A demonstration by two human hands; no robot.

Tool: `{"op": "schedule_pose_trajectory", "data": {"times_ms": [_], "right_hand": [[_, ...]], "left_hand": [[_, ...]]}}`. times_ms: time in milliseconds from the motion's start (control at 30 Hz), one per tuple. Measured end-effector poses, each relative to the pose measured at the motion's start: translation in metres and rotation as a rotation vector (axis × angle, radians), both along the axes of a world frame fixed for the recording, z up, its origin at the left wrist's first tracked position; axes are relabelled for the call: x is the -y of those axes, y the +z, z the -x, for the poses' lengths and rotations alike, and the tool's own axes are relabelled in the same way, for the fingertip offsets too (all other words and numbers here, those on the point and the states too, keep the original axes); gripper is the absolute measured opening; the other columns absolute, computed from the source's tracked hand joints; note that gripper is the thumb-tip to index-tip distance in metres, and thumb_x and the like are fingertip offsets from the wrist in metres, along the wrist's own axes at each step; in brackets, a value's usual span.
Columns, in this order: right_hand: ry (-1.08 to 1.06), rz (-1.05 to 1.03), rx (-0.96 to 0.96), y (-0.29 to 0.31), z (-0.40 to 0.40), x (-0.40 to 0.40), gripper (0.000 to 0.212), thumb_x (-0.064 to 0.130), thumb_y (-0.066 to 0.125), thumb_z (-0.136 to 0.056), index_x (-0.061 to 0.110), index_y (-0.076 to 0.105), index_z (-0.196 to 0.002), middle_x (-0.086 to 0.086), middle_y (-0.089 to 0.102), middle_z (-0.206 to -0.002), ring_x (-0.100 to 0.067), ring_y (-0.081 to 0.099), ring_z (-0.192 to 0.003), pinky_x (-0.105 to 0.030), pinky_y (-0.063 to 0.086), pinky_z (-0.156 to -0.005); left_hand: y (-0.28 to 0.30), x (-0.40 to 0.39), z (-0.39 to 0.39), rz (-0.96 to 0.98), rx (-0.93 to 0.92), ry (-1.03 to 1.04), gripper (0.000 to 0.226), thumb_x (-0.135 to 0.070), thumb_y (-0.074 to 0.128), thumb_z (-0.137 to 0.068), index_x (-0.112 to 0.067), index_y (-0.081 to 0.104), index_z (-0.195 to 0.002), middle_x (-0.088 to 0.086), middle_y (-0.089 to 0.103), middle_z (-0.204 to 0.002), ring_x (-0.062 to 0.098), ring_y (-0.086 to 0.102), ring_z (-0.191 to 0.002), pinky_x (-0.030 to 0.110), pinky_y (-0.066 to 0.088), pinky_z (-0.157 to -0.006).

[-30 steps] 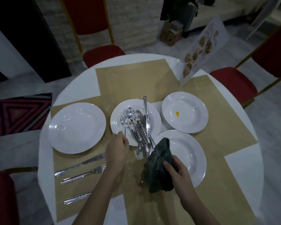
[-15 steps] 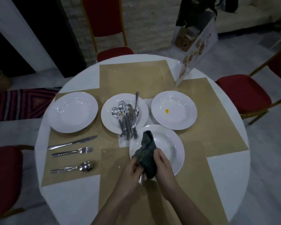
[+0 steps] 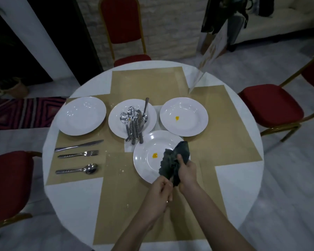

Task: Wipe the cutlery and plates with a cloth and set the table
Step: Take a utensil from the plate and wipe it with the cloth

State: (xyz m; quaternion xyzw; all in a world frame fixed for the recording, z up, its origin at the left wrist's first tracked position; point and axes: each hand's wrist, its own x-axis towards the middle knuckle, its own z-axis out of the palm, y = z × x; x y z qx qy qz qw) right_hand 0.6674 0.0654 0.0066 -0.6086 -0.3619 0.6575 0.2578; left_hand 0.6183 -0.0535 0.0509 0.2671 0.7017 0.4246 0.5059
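My right hand (image 3: 187, 171) grips a dark green cloth (image 3: 172, 160) over the near white plate (image 3: 145, 154), which has a yellow spot. My left hand (image 3: 159, 192) is curled round a piece of cutlery whose other end is wrapped in the cloth and mostly hidden. The centre plate (image 3: 116, 124) holds a pile of cutlery (image 3: 134, 124). A right plate (image 3: 194, 124) also carries a yellow spot. The left plate (image 3: 82, 115) looks clean. Below it lie a knife (image 3: 79, 145), a fork (image 3: 78, 154) and a spoon (image 3: 76, 170) in a row.
The round white table (image 3: 62, 200) has tan placemats. Red chairs stand at the far side (image 3: 123, 28), right (image 3: 268, 104) and left (image 3: 9, 180). A standing menu card (image 3: 208, 57) leans at the table's back right edge.
My left hand left the centre plate with a piece of cutlery and met the right hand and cloth over the near plate. The cloth shifted right, uncovering the plate's yellow spot.
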Motion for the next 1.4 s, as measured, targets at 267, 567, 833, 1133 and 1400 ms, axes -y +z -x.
{"op": "schedule_pose_trajectory", "data": {"times_ms": [267, 567, 833, 1133, 1400], "right_hand": [[0.095, 0.093, -0.038, 0.003, -0.006, 0.044, 0.024, 0.024, 0.063, -0.094, 0.002, 0.071, -0.100, -0.017, 0.075, -0.093, -0.033, 0.071, -0.091, -0.038, 0.058, -0.073], [0.058, 0.060, -0.048, 0.000, 0.009, 0.063, 0.028, 0.030, 0.063, -0.094, 0.005, 0.072, -0.099, -0.018, 0.075, -0.094, -0.033, 0.071, -0.092, -0.048, 0.058, -0.086], [0.068, 0.045, -0.002, -0.002, 0.032, 0.039, 0.026, 0.029, 0.063, -0.093, 0.004, 0.070, -0.098, -0.016, 0.074, -0.093, -0.032, 0.071, -0.091, -0.049, 0.057, -0.088], [0.025, -0.092, -0.038, 0.026, -0.025, -0.022, 0.024, 0.035, 0.058, -0.096, 0.013, 0.068, -0.099, -0.008, 0.071, -0.106, -0.021, 0.068, -0.094, -0.033, 0.053, -0.080], [0.281, -0.011, -0.274, 0.015, -0.005, 0.065, 0.034, 0.033, 0.051, -0.100, 0.010, 0.065, -0.121, -0.011, 0.072, -0.115, -0.027, 0.067, -0.109, -0.045, 0.050, -0.100]], "left_hand": [[-0.007, 0.021, 0.010, -0.020, -0.062, -0.007, 0.016, -0.016, 0.040, -0.102, -0.011, 0.052, -0.094, -0.005, 0.048, -0.061, 0.001, 0.039, -0.045, 0.017, 0.031, -0.048], [-0.009, 0.037, 0.040, -0.037, -0.179, -0.083, 0.014, -0.017, 0.042, -0.101, -0.011, 0.052, -0.092, -0.006, 0.055, -0.064, 0.004, 0.046, -0.051, 0.022, 0.037, -0.056], [0.003, 0.040, 0.058, -0.049, -0.099, -0.064, 0.023, -0.018, 0.044, -0.100, -0.005, 0.045, -0.081, -0.008, 0.042, -0.051, 0.007, 0.035, -0.045, 0.023, 0.028, -0.048], [0.015, 0.055, 0.070, -0.129, -0.100, 0.120, 0.027, -0.020, 0.045, -0.100, -0.013, 0.046, -0.074, -0.001, 0.038, -0.056, 0.008, 0.030, -0.047, 0.021, 0.026, -0.047], [-0.007, 0.037, 0.044, -0.101, -0.231, -0.052, 0.028, -0.010, 0.046, -0.097, -0.033, 0.058, -0.106, -0.006, 0.065, -0.068, 0.009, 0.057, -0.056, 0.025, 0.045, -0.056]]}}
